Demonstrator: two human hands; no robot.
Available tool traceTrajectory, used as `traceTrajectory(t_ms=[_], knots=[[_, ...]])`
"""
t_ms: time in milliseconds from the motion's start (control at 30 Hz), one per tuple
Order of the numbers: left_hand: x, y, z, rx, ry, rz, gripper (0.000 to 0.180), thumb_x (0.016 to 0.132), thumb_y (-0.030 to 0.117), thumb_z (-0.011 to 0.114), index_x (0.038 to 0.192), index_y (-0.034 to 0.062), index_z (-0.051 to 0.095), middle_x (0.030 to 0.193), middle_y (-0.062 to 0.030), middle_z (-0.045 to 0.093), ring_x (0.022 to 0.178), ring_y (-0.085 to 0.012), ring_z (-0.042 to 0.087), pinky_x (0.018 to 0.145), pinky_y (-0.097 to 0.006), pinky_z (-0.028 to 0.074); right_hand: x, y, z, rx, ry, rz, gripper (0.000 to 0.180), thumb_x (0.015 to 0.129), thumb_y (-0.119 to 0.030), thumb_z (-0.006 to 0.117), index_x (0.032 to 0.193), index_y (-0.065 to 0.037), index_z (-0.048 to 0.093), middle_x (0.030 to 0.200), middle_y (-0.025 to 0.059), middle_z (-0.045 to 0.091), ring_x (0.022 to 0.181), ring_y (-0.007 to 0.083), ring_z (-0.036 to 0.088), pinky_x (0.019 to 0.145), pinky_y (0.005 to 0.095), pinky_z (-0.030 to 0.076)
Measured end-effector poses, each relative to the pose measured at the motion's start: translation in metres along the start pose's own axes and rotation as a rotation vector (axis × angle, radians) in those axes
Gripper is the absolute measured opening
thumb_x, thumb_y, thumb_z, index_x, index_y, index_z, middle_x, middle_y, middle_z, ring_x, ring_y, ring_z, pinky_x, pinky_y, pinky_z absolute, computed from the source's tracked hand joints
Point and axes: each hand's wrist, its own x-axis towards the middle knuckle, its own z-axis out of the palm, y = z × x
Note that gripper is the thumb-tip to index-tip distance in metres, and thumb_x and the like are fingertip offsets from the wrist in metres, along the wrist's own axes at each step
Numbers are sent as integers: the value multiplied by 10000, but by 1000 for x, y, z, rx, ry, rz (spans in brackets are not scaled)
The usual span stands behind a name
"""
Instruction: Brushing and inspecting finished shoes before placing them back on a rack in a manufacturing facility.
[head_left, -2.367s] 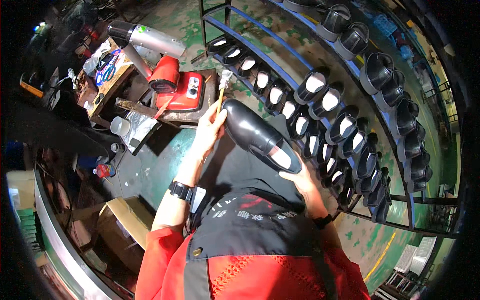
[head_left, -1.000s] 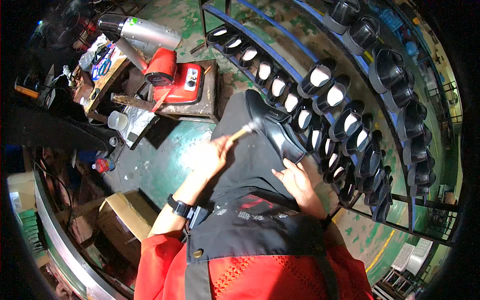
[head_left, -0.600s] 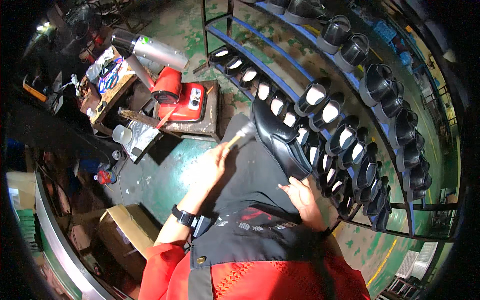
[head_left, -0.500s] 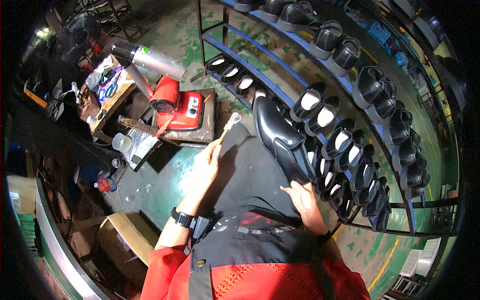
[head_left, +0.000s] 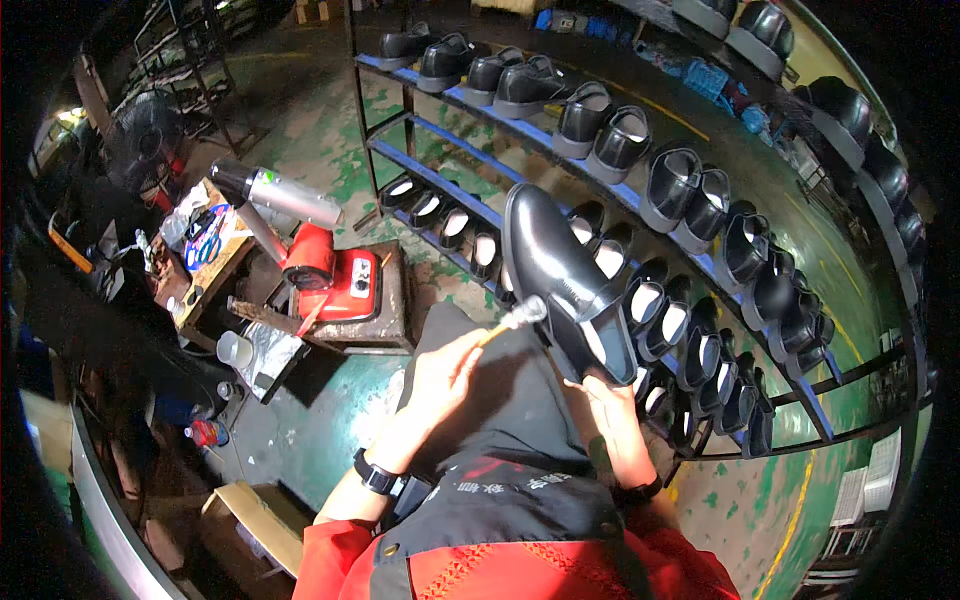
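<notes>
Up close, the left hand (head_left: 440, 372) is closed around a small brush (head_left: 512, 318), its pale bristle tip touching the side of a black shoe (head_left: 560, 280). The right hand (head_left: 612, 415) grips that shoe from below at the heel end, holding it tilted above the dark apron (head_left: 500, 400), just beside the blue shoe rack (head_left: 640, 215).

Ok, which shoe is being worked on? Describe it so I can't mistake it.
Start at the blue rack full of black shoes. In front of its lower shelf, a black shoe is held up by the right hand, while the left hand touches a small brush to its side. It alone is off the shelves.
</notes>
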Motion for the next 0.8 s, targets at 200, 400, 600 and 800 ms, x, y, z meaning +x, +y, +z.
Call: traceTrajectory(t_ms=[200,400,600,800], knots=[[0,-1,6,-47,3,18,282,900,56,519,1172,67,594,652,-69,551,560,-127,532,559,-269,461,-4,-10,18,31,7,-78,702,718,144,615,1356,-52,398,1321,138,492,1171,270,520,890,443,501],[7,6,7,-78,-41,145,279,898,54,521,1164,57,605,635,-62,540,551,-122,529,561,-260,469,-6,-22,13,-17,21,-86,777,696,117,671,1388,-33,349,1323,115,488,1205,253,490,977,379,434],[40,-2,-3,-251,155,-179,288,957,162,460,1194,50,581,635,-2,486,568,-66,436,538,-230,391,5,-60,34,-945,118,-774,575,691,-45,746,1218,34,529,1317,180,478,1194,300,493,1007,389,385],[48,0,3,-392,41,-165,322,983,255,422,1225,95,562,608,37,468,538,-35,375,495,-196,301,10,-87,37,-1191,263,-1175,496,746,-88,712,1206,-11,545,1294,258,447,1173,401,482,993,461,398]])
